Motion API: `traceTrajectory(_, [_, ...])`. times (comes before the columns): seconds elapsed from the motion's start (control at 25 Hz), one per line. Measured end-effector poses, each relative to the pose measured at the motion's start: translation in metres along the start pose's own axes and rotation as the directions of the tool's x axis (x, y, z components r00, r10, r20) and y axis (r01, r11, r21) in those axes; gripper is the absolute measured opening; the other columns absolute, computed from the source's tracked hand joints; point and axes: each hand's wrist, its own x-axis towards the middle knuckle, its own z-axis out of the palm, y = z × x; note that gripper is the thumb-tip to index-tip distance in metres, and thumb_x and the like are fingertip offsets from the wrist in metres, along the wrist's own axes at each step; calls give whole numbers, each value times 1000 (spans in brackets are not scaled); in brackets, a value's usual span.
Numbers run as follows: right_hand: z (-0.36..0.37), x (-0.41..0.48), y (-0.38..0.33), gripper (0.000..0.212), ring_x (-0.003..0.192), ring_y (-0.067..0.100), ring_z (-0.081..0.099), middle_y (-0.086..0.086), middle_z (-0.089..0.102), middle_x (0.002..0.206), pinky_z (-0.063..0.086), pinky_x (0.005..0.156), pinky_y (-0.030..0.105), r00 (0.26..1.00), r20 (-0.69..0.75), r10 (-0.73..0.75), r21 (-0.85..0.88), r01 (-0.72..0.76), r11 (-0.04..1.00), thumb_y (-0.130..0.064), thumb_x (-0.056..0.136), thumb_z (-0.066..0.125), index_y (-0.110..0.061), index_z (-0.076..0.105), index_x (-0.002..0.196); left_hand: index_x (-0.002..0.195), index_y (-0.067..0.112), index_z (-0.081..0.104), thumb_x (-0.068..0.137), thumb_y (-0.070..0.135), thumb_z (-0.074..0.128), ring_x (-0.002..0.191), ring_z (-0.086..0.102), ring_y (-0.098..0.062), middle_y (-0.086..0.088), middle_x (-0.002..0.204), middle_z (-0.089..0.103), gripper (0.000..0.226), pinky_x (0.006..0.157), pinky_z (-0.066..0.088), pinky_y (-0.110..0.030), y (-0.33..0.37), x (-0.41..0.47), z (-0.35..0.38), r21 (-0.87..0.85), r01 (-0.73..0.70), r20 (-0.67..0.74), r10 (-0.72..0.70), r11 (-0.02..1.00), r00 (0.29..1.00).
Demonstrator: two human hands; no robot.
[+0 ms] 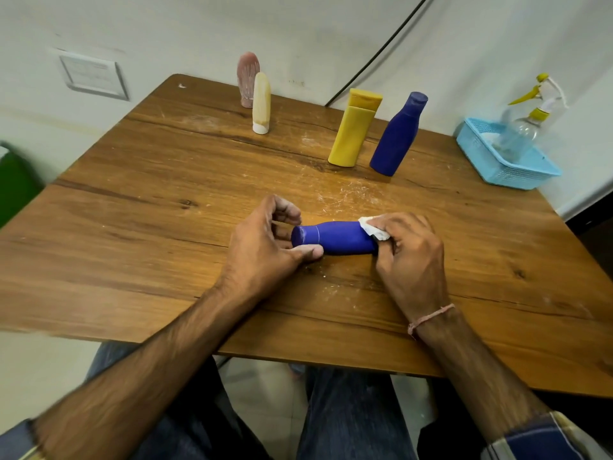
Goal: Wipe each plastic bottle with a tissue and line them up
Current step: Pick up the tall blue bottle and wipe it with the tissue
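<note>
Scratched wooden table (166, 180) against a white wall. Near its front edge a lying blue bottle (335, 239) rests on its side. The left hand (265, 240) curls round its cap end, thumb touching it. The right hand (411, 250) pinches a white tissue (373, 229) onto the base end. Farther back, a yellow bottle (353, 131) and a standing blue bottle (398, 134) stand side by side.

Pink wrist thread (431, 316), blue jeans (351, 413)

Lighting is even and moderately bright. The yellow bottle (351, 134) casts only a faint, soft shadow on the table (149, 234). Wide-angle distortion bends the table edges. The spray bottle (527, 124) and frame corners are blurred.
</note>
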Motion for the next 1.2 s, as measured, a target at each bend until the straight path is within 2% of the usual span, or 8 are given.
traceTrajectory(0.12, [1,0,2,29,108,22,57,10,68,111,42,96,25,1000,-13,26,6,-26,1000,5,85,59,-3,70,111,99,24,66,60,41,94,79,71,-10,4,88,73,51,73,62,-30,-2,3,1,-57,92,-34,-94,994,995])
traceTrajectory(0.24, [0,-3,1,29,109,23,57,11,68,110,45,96,29,999,-30,38,22,-37,999,6,84,61,-3,70,110,105,24,64,62,28,95,81,73,-15,0,90,76,52,78,63,-40,-4,4,0,-146,98,21,-95,985,995])
traceTrajectory(0.32, [0,-5,-4,30,107,23,58,11,69,108,50,93,34,995,-94,42,53,-38,998,8,82,62,-3,71,109,110,27,59,61,16,95,83,73,-14,0,92,76,62,77,62,-35,-3,2,-1,-137,42,28,-38,990,999])
traceTrajectory(0.44, [8,-15,-40,30,100,23,60,9,69,104,50,90,31,976,-183,-117,144,145,979,11,80,60,-4,73,103,112,30,55,60,9,94,80,70,-9,3,89,72,69,67,57,-24,1,-3,2,-38,-83,9,83,996,996])
traceTrajectory(0.56, [14,-30,-67,25,97,24,60,9,69,103,50,90,29,941,-151,-303,212,331,920,4,85,56,-2,73,103,115,25,54,66,6,90,78,70,-12,3,86,70,63,67,58,-26,2,-7,2,-36,-170,-21,169,985,985])
traceTrajectory(0.8, [-8,-3,-18,31,103,25,60,11,70,104,53,89,39,994,-103,-28,30,31,999,11,80,62,-2,72,106,121,33,43,62,1,91,91,67,-4,6,94,66,82,83,60,-28,8,-6,-1,92,-154,27,152,984,988])
traceTrajectory(1.04, [8,-24,-66,32,101,21,58,7,69,104,49,91,28,952,-72,-299,205,307,929,6,80,54,-4,72,105,126,22,43,67,1,87,84,68,-9,4,92,65,77,74,59,-24,11,-11,0,53,-248,-3,248,967,969])
traceTrajectory(1.2, [-12,-11,-16,32,102,24,62,9,71,103,52,92,37,998,-70,-8,93,14,996,12,81,60,-3,73,105,125,30,39,60,-4,89,92,66,-8,5,97,63,88,82,59,-27,10,-10,-1,101,-216,13,215,971,976])
